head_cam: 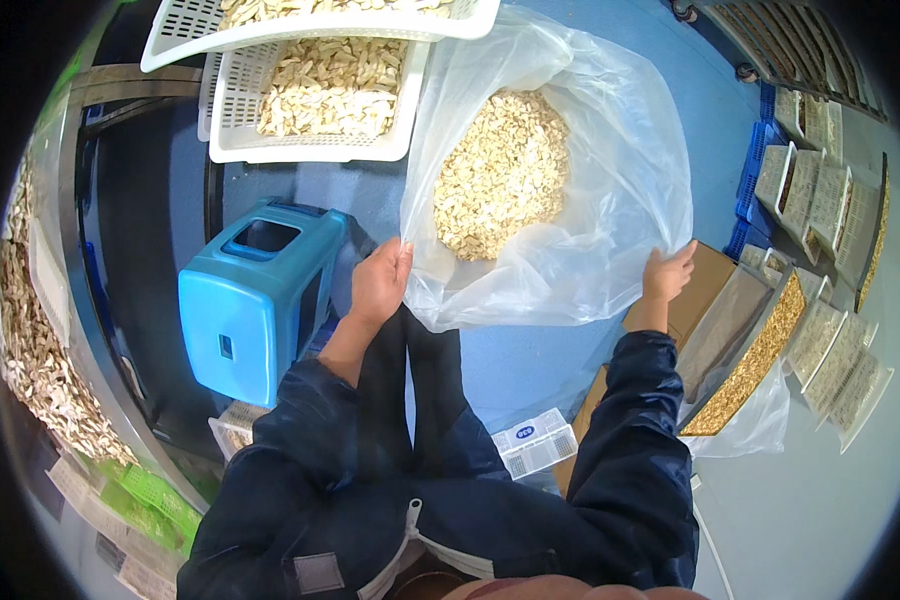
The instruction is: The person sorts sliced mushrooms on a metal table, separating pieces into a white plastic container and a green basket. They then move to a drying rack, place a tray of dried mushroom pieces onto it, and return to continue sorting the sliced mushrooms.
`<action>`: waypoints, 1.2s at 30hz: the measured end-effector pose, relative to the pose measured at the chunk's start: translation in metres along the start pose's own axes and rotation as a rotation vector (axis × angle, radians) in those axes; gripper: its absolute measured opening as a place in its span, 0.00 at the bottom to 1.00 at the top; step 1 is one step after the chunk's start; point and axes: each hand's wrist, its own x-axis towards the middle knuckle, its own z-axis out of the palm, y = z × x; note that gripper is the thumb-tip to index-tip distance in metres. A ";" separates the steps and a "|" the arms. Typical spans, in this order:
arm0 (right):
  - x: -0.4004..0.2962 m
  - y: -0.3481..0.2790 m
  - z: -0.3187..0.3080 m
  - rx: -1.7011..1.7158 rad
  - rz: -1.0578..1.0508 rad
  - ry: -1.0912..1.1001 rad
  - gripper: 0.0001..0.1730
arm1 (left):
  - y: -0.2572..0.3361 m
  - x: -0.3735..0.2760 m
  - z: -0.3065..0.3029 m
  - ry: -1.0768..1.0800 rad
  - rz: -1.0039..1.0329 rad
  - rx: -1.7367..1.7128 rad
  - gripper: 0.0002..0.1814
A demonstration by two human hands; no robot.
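Observation:
A large clear plastic bag [622,127] stands wide-mouthed before me, its film bunched in soft folds. Inside lies a heap of pale dried slices [502,172], mostly toward the bag's left side. My left hand [381,279] pinches the near left rim, thumb on top. At the right, my right hand [666,276] grips the rim with its fingers partly spread outward; the fingertips inside the film are hidden. Just beyond my left hand, a white plastic basket [232,142] holds larger pale slices [330,90]. Another white basket [465,19] with similar slices overlaps it from above.
A blue plastic stool [229,322] lies on its side at my left. Farther left, a metal-edged table [109,292] bears sliced material. A cardboard box [697,289], a slice-filled tray [757,360] and stacked white baskets [832,345] stand right. A white basket [536,442] sits near my legs.

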 end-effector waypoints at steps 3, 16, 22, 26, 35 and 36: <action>-0.026 -0.034 -0.021 0.067 -0.568 0.166 0.47 | -0.007 0.000 0.007 0.015 -0.030 0.005 0.16; -0.233 -0.055 0.010 0.125 -0.965 -1.191 0.25 | -0.001 0.001 0.004 0.020 -0.126 -0.088 0.15; -0.235 -0.069 0.007 0.362 -0.752 -0.927 0.22 | 0.005 0.005 0.003 0.042 -0.113 -0.082 0.18; -0.266 -0.080 0.026 -0.159 -0.814 -1.517 0.32 | -0.002 -0.004 0.005 -0.197 -0.108 0.070 0.18; -0.252 -0.114 -0.017 0.094 -0.935 -1.437 0.52 | -0.051 -0.109 -0.054 -0.013 -0.137 -0.142 0.14; -0.253 -0.106 -0.007 0.005 -0.996 -1.506 0.51 | -0.054 -0.124 -0.071 -0.040 -0.208 -0.114 0.14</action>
